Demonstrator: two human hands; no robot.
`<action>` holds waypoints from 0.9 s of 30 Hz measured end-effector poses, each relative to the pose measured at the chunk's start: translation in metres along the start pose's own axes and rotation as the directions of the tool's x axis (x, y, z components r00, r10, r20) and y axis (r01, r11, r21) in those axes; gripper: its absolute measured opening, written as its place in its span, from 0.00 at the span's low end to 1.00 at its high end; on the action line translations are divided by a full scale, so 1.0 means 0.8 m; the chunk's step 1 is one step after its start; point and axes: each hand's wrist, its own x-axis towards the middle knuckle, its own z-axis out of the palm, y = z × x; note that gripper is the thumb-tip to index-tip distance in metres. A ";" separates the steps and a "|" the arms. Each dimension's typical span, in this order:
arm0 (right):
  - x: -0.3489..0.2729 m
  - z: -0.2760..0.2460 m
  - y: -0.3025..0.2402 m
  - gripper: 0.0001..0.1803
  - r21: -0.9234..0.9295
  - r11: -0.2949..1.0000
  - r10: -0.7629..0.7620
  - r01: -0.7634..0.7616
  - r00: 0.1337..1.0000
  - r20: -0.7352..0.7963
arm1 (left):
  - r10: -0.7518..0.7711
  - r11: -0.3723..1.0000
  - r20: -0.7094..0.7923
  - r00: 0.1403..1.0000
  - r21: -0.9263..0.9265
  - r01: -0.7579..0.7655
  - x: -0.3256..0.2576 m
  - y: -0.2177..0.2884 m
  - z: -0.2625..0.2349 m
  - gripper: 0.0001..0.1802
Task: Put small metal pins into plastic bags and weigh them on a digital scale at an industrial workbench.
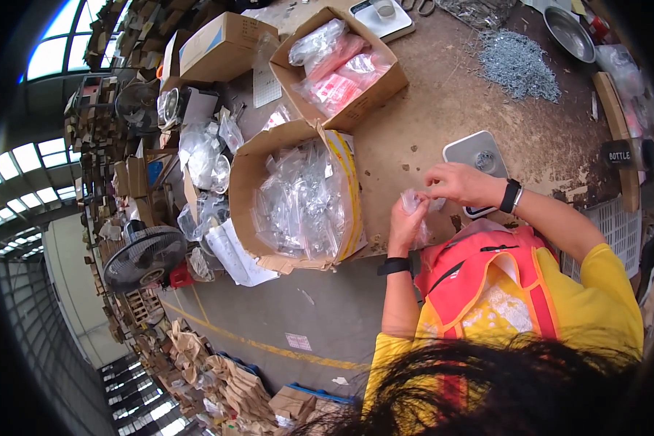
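A small clear plastic bag is held at the table's near edge, over my red apron. My left hand is closed round its upper part, fingers pointing up. My right hand reaches in from the right and pinches the bag's top beside the left fingertips. What the bag contains is too blurred to make out. Just beyond my right hand lies a small white scale with a little heap of metal pieces on its plate; my wrist covers part of it.
An open cardboard box full of filled clear bags stands left of my hands. Behind it, another box holds clear and red-printed bags. A pile of small screws, a metal bowl and a second scale lie farther back.
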 end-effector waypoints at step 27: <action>-0.004 0.016 0.018 0.13 0.441 0.831 0.395 -0.338 0.918 -0.039 | 0.149 0.986 -0.317 0.936 0.115 -0.118 -0.013 -0.052 0.009 0.11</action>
